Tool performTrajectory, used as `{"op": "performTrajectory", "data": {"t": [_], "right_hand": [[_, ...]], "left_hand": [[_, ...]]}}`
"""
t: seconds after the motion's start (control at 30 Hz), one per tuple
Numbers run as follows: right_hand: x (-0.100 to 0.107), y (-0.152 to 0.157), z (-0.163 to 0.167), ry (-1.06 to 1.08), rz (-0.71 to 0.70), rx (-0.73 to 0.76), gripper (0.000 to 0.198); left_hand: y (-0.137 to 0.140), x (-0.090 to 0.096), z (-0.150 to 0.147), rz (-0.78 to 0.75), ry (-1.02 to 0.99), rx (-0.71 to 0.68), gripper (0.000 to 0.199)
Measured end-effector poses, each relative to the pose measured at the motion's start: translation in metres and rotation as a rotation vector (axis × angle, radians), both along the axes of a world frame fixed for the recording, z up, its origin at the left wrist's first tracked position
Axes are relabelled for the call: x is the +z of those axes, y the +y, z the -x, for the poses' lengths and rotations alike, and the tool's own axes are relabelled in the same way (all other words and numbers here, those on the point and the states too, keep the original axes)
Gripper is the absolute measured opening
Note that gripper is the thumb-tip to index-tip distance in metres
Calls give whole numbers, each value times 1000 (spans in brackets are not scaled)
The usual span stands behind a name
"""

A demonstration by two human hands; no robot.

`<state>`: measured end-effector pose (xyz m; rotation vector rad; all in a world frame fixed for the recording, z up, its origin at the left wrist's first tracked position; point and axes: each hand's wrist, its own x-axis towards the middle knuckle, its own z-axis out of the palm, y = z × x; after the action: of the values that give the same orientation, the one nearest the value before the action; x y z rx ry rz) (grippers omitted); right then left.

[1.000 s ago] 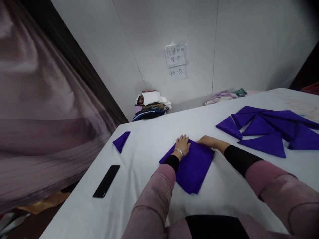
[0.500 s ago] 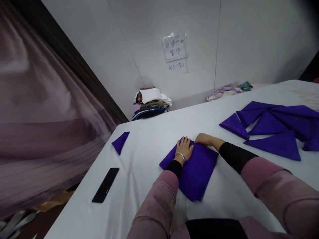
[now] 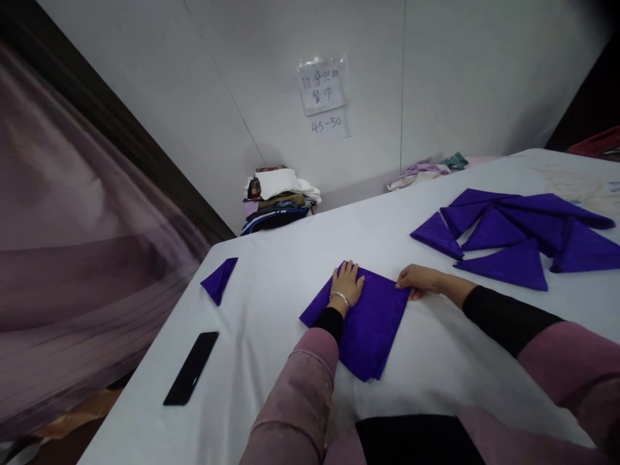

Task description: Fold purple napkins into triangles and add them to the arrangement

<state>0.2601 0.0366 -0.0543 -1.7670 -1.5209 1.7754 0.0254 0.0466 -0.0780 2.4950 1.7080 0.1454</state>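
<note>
A folded purple cloth napkin [image 3: 372, 323] lies flat on the white-covered table in front of me. My left hand [image 3: 347, 284], with a silver bangle at the wrist, rests palm down near the napkin's far corner, its fingers spread. At the right corner, my right hand [image 3: 417, 281] pinches the napkin's edge between thumb and fingers. Part of the cloth is hidden beneath my left hand and forearm.
Several purple triangles of folded cloth [image 3: 506, 268] lie at the right. One small purple folded piece [image 3: 219, 281] and a black phone-like slab [image 3: 191, 368] are at the left. Stacked clothes [image 3: 278, 200] stand beyond the far edge, below a wall sign [image 3: 322, 90].
My right hand has slid from the napkin's far edge to its right corner and now pinches it there. My left hand stays pressed on the cloth. The view has shifted slightly rightward.
</note>
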Motion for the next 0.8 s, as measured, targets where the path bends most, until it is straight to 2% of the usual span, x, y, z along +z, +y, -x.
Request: {"op": "performTrajectory", "data": {"t": [0.17,0.33,0.53,0.67,0.73,0.8], "right_hand": [[0,-17,-15,64,40,-45,13],[2,-24,-15,72,21,-90,15],[8,-38,-19,25,0,-94,18],[7,-54,-28,-19,-12,-68,19],[6,-59,-34,-63,-30,-38,17],[8,-63,-40,-183,-105,18,14]], "left_hand": [[0,0,0,1,-4,1,55],[2,2,0,36,-52,-12,55],[-5,15,2,64,-124,-39,56],[-35,24,17,13,-212,-85,52],[-61,24,29,-5,-226,-93,51],[-91,22,39,-4,-205,-101,51]]}}
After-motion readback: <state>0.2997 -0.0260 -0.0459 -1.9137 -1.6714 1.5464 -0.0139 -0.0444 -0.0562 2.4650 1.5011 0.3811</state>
